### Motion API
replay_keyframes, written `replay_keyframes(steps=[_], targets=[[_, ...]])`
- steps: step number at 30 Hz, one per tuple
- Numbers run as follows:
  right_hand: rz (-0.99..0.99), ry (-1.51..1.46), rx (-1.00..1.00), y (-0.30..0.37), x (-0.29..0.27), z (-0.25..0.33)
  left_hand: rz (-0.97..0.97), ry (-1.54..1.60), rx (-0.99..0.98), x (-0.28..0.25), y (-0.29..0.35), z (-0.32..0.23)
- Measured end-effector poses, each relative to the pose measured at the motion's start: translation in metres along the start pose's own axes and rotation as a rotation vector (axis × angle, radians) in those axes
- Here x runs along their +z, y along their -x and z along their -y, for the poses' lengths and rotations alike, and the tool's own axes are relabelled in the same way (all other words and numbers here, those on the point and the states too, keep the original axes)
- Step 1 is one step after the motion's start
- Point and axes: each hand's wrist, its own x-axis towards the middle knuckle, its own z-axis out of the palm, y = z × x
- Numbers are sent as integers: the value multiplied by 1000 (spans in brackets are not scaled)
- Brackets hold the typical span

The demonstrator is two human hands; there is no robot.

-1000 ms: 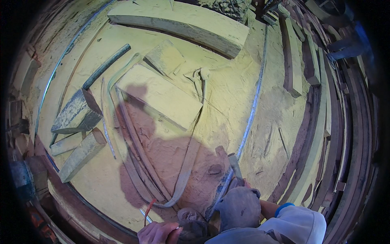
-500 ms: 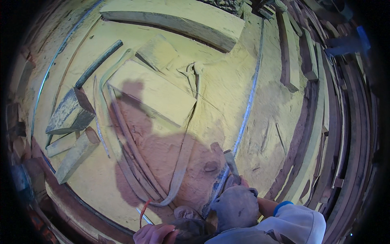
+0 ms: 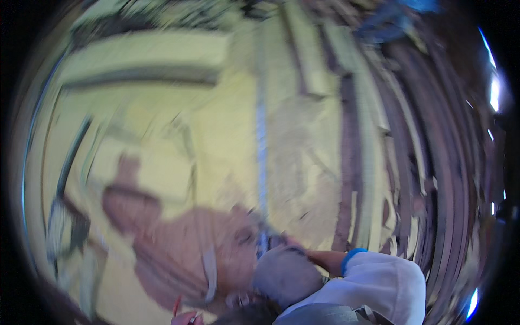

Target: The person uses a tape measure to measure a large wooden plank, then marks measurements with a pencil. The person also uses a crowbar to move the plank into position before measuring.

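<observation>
Red strip (image 3: 177, 307) held in left hand (image 3: 187, 319) at lower edge, pointed lengthwise away from body. Right hand (image 3: 292, 242) partly hidden, grip can't be told. Dusty floor (image 3: 295, 189) bounded rightward by boards (image 3: 364, 179).

A thin red strip (image 3: 177, 306) rises by the left hand (image 3: 187, 319); the blurred right hand (image 3: 293, 243) is near a long bluish rail (image 3: 261, 157).

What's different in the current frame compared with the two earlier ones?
The head view has swung right and blurred, so the beam and block appear further left. The left hand sits lower, partly cut off by the picture's lower edge. No taking hold or letting go can be made out; the right hand is blurred. The red strip stays by the left hand.
</observation>
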Motion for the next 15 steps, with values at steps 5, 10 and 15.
replay_keyframes(steps=[5,10,15], targets=[[-10,82,-31,0,-7,17,-111,3,123,25,-56,20],[-53,55,-235,3,-21,18,48,-101,-170,50,-99,36],[-199,158,-215,22,-43,-6,-83,-5,74,99,-139,80]])
